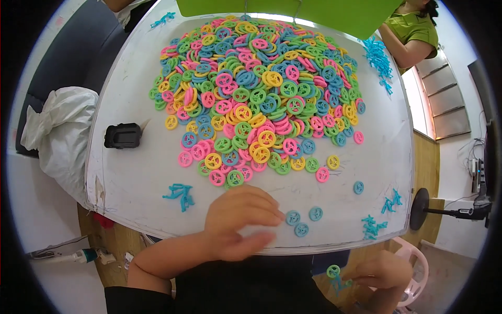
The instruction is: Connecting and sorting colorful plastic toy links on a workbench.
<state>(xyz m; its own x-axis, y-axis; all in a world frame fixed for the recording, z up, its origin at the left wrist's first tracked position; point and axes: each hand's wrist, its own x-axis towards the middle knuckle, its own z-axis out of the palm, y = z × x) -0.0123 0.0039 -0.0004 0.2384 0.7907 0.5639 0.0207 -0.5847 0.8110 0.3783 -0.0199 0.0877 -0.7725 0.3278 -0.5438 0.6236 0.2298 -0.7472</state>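
Note:
My left hand (pixel 241 222) hovers over the table's near edge, thumb apart from its curved fingers, with nothing visible in it. Just right of its fingertips lie three small blue spoked wheels (pixel 301 230). Low at the right, beyond the table edge, my right hand (pixel 384 269) pinches a thin blue branched plastic piece (pixel 340 285). A green spoked wheel (pixel 333 271) sits at the top of that piece. Ahead of my left hand spreads a large heap of pink, yellow, green and blue wheels (pixel 256 97).
Blue branched pieces lie in a near-left cluster (pixel 180 197), a near-right cluster (pixel 373 227) and a far-right pile (pixel 377 57). A black tray (pixel 123 136) stands at the left. A green panel (pixel 293 13) crosses the far edge, beside a person in a green shirt (pixel 415 34).

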